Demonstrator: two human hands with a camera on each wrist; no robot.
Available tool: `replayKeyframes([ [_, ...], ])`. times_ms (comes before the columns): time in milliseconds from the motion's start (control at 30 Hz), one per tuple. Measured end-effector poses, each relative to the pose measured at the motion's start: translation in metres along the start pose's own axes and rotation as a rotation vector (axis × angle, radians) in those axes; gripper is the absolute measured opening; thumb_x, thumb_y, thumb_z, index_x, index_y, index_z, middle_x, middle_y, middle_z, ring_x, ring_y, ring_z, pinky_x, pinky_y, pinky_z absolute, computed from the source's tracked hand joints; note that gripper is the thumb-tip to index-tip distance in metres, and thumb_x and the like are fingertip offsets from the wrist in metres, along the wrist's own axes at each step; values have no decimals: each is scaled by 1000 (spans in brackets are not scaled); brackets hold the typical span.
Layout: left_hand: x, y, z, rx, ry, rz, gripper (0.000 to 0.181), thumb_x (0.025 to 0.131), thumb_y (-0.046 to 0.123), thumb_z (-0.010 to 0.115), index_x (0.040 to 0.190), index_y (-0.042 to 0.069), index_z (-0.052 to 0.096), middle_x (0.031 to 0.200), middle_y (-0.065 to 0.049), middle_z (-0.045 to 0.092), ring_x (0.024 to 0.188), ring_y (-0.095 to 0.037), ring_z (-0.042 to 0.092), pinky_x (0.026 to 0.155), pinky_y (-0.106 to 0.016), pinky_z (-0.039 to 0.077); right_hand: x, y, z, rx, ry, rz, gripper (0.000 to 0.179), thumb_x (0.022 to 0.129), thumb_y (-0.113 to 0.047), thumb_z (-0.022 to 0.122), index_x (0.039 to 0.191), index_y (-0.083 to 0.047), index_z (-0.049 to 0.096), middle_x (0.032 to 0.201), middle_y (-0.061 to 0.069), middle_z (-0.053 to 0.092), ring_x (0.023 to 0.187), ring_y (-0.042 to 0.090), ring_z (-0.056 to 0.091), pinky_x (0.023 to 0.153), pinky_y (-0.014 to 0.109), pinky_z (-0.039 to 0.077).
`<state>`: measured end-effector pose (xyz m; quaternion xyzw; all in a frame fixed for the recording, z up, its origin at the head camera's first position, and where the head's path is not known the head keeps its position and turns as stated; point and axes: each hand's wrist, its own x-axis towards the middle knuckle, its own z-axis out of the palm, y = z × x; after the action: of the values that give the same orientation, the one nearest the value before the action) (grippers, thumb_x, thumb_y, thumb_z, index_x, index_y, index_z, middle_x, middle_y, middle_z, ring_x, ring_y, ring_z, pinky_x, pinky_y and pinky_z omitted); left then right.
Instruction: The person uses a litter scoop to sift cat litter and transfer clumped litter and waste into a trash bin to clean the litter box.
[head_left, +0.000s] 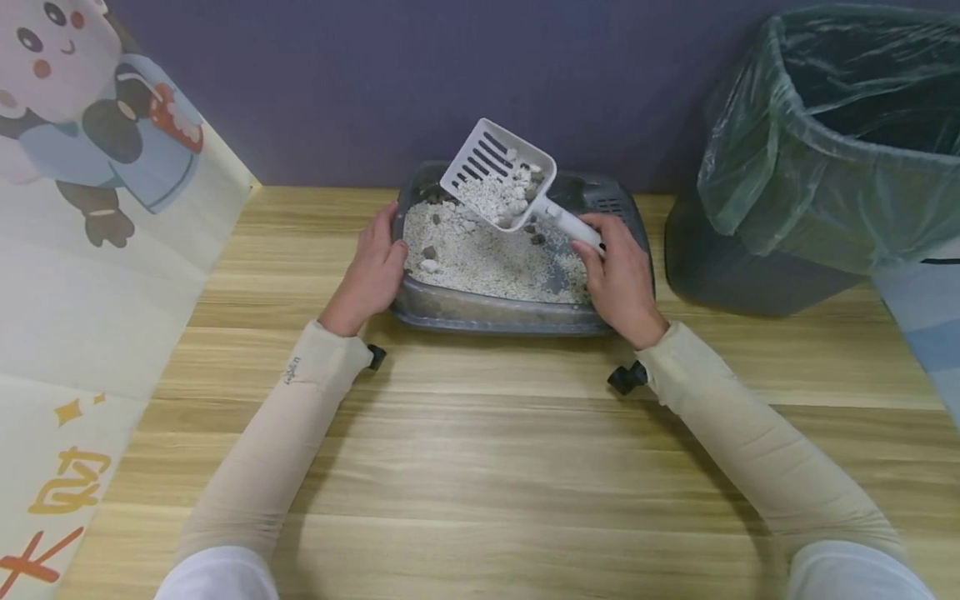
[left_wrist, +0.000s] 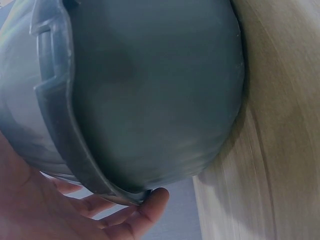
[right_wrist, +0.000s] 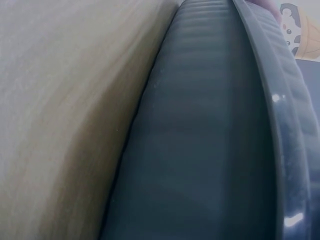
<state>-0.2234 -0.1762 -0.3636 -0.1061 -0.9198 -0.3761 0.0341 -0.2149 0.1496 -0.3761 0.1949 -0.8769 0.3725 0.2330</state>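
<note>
A white slotted litter scoop point(head_left: 564, 219) is held by its handle in my right hand point(head_left: 621, 275), above the grey litter box point(head_left: 495, 317). Pale litter and several clumps lie on the scoop's blade. More litter point(head_left: 495, 265) covers much of the box floor, with dark clumps here and there and a bare patch toward the right. My left hand point(head_left: 372, 271) grips the box's left rim; in the left wrist view its fingers point(left_wrist: 155, 202) curl round the rim's edge. The right wrist view shows the box's outer wall point(right_wrist: 200, 125), with the scoop out of sight.
To the right of the litter box stands a dark bin point(head_left: 742, 258) lined with a translucent green bag point(head_left: 810, 175). The box sits on a wood-grain table point(head_left: 480, 467) close to a dark blue wall point(head_left: 337, 83). A cartoon-printed panel point(head_left: 135, 275) borders the left side.
</note>
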Motion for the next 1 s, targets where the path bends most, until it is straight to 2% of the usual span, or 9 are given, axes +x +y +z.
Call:
replayKeyframes([
  [167, 0, 1, -1, -5, -3, 3, 57, 99, 20, 31, 150, 4, 13, 153, -18, 16, 138, -30, 16, 111, -44, 15, -1, -1, -2, -4, -97, 41, 37, 99, -25, 48, 125, 1, 53, 88, 12, 57, 62, 23, 45, 57, 37, 36],
  [333, 0, 0, 0, -5, 0, 11, 57, 98, 20, 30, 150, 3, 14, 152, -20, 17, 137, -31, 16, 111, -45, 15, -2, -1, -3, -5, -154, 15, 34, 99, -26, 47, 120, -1, 59, 71, 6, 50, 50, 18, 39, 48, 33, 32],
  [467, 0, -1, 0, -8, 1, 12, 57, 98, 21, 30, 150, 3, 14, 152, -20, 17, 138, -30, 15, 112, -44, 14, -2, -2, -3, -7, -188, -4, 35, 99, -28, 47, 117, -2, 61, 66, 3, 48, 46, 17, 37, 44, 33, 31],
  [733, 0, 0, 0, -15, -6, 3, 57, 99, 23, 29, 150, 4, 13, 153, -19, 15, 138, -30, 14, 111, -45, 14, -2, -2, -2, -5, -170, -9, 36, 96, -26, 54, 124, -3, 56, 88, 7, 50, 59, 18, 38, 51, 33, 33],
  [867, 0, 1, 0, -18, -8, -1, 58, 98, 23, 29, 150, 5, 12, 153, -19, 15, 139, -30, 14, 111, -46, 13, -2, -3, -2, 5, -150, -15, 36, 96, -24, 54, 125, -3, 55, 92, 8, 51, 58, 18, 38, 50, 33, 33],
  [1000, 0, 1, 0, -13, -7, 3, 57, 98, 23, 29, 150, 5, 12, 153, -19, 15, 139, -30, 14, 111, -45, 14, -2, -2, -2, 4, -129, -13, 35, 96, -24, 54, 124, -3, 55, 95, 9, 52, 62, 19, 40, 54, 33, 33],
])
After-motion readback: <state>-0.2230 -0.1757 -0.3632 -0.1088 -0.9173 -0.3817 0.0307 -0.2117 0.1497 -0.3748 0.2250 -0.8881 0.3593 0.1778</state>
